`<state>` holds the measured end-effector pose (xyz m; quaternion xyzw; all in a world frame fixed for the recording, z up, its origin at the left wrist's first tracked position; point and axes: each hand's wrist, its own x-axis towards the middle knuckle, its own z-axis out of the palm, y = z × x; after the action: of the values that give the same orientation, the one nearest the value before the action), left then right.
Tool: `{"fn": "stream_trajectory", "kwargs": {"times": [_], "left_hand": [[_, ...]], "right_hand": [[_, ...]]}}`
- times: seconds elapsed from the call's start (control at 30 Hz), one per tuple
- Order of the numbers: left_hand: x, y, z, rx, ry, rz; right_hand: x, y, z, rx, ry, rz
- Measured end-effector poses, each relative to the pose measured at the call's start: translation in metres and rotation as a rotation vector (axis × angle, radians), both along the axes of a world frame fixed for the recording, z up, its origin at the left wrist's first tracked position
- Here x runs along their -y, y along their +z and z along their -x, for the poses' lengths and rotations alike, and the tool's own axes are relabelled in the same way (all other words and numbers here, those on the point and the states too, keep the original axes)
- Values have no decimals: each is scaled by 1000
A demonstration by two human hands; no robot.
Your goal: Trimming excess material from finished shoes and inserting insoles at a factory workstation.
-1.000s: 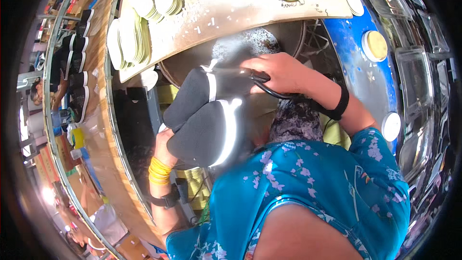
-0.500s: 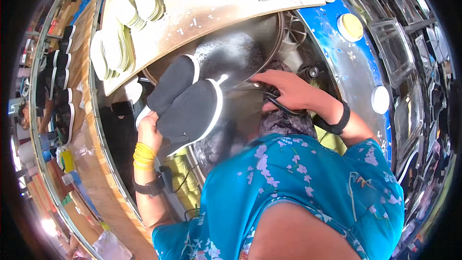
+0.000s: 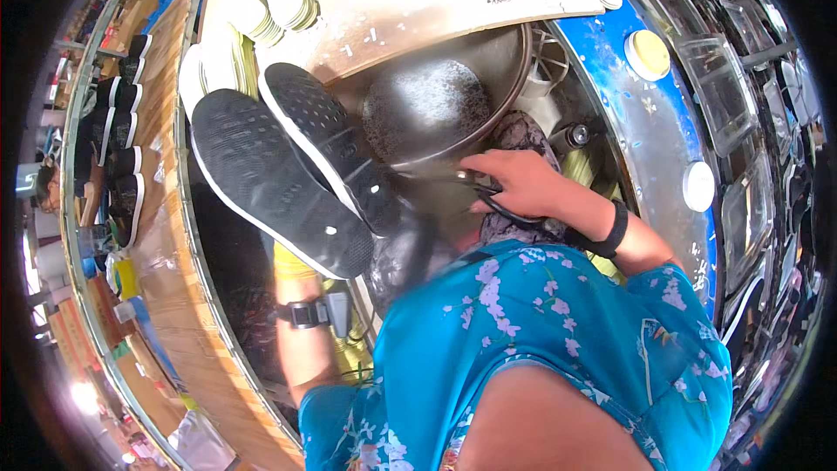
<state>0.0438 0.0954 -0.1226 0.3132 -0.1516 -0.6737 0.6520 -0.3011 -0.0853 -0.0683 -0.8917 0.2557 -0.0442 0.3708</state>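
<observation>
Two black shoes (image 3: 296,170) fill the middle left of the frame, soles up and side by side, the treads facing me so I can see the white rims all round. My left hand is hidden under them; only the forearm with its wristband (image 3: 307,314) shows below, so I cannot tell how the fingers sit, though the pair seems carried from beneath. My right hand (image 3: 523,187), just right of centre, is closed around dark scissors (image 3: 475,187) whose tip lies close to the nearer shoe's edge, a fit angle for trimming there. Behind the shoes, at upper centre, stands a round dark metal drum (image 3: 436,109), and beyond it a pale bench (image 3: 392,22) carries stacks of insoles (image 3: 279,4) along the top of the frame, within arm's reach. More black shoes (image 3: 122,139) line a wooden shelf at the far left.
</observation>
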Motion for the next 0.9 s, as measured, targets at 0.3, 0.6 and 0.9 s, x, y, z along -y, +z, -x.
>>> {"fn": "stream_trajectory", "kwargs": {"times": [0.3, 0.6, 0.9], "left_hand": [[26, 14, 62, -136, 200, -16], [27, -23, 55, -775, 294, 33], [23, -40, 51, -1023, 287, 114]], "right_hand": [[3, 16, -33, 92, 24, 157], [-9, -12, -31, 57, 75, 43], [-7, 7, -28, 161, 24, 3]]}}
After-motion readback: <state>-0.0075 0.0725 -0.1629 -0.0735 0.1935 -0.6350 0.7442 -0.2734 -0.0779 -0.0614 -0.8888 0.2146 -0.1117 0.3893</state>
